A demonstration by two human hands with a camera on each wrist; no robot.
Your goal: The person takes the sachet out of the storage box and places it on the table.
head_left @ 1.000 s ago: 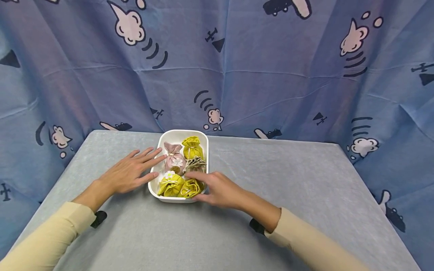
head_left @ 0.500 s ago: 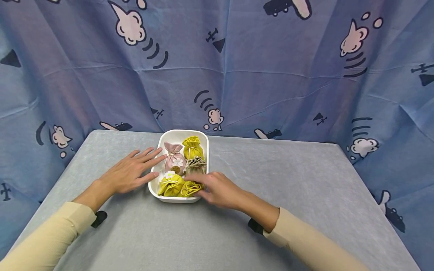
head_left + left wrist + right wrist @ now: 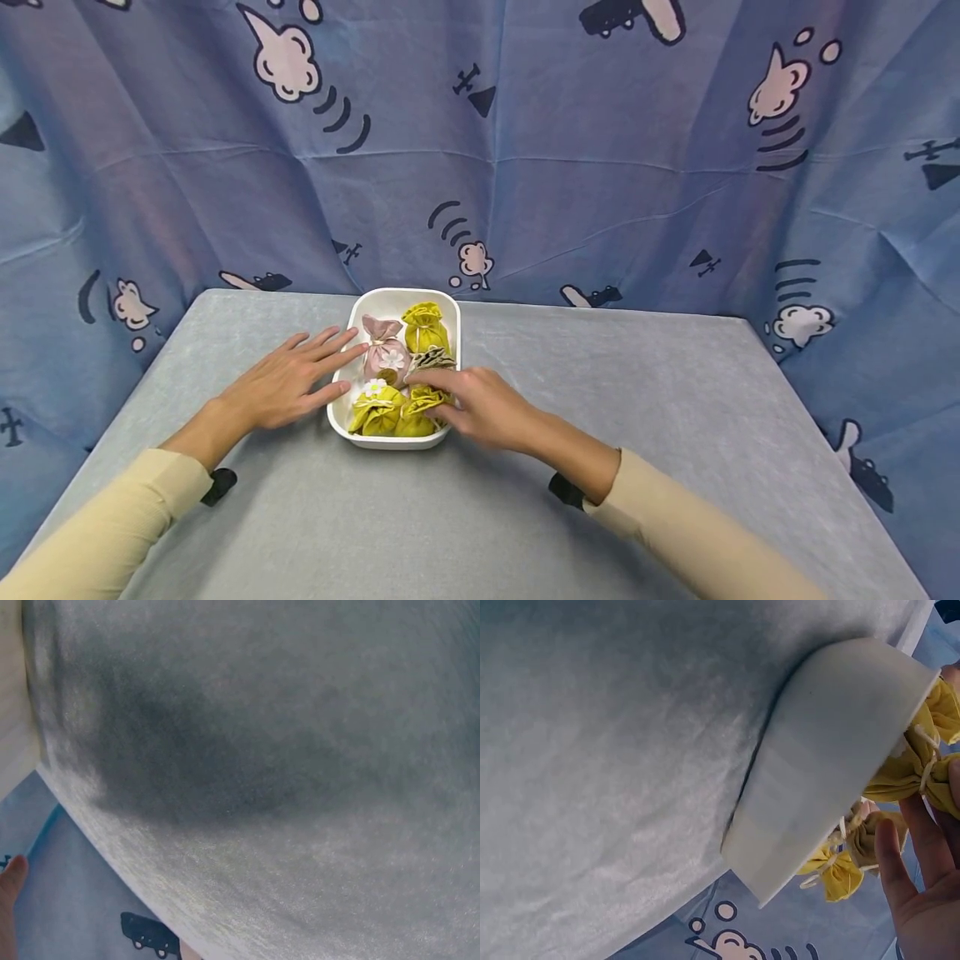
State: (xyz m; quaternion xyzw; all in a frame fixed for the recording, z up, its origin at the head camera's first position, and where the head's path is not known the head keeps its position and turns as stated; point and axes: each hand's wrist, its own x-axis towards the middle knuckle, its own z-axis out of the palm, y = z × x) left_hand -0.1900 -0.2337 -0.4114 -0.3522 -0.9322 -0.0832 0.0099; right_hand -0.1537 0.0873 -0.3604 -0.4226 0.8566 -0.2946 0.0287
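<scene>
Blue printed curtain (image 3: 622, 217) hangs behind a grey cloth-covered tabletop (image 3: 615, 400). White tray (image 3: 393, 445) stands left of the middle, far end by the back edge, long axis front to back. Wide stretch of cloth from tray to right edge, narrower one to left edge. Yellow pouch (image 3: 415, 426) in the tray's near right corner, neck toward the back edge; right hand (image 3: 487, 408) pinches its gathered top between thumb and fingers. Left hand (image 3: 288, 383) has fingers straight and spread at the tray's left rim; cannot tell whether they touch it. Pink pouch (image 3: 385, 360) and far yellow pouch (image 3: 426, 335) also point necks toward the back edge.
</scene>
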